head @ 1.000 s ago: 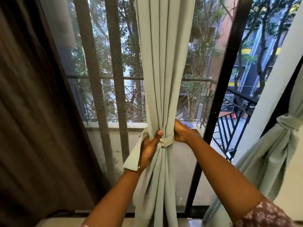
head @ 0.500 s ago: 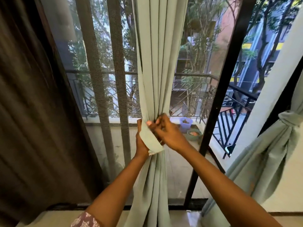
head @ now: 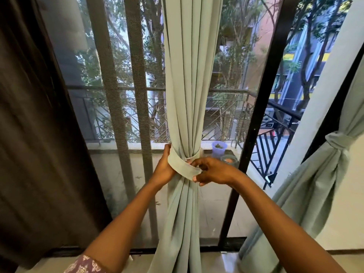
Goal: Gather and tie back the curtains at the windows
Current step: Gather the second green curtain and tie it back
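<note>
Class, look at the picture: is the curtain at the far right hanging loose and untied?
No: the right curtain is already gathered and cinched by a knotted band of the same pale green cloth.

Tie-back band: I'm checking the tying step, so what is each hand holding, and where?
Both hold the tie-back band wrapped around the gathered curtain. The left hand grips its left side; the right hand pinches its loose end in front.

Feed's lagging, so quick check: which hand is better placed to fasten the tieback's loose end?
Right hand: it pinches the tieback end at the front. Left hand steadies the curtain.
</note>
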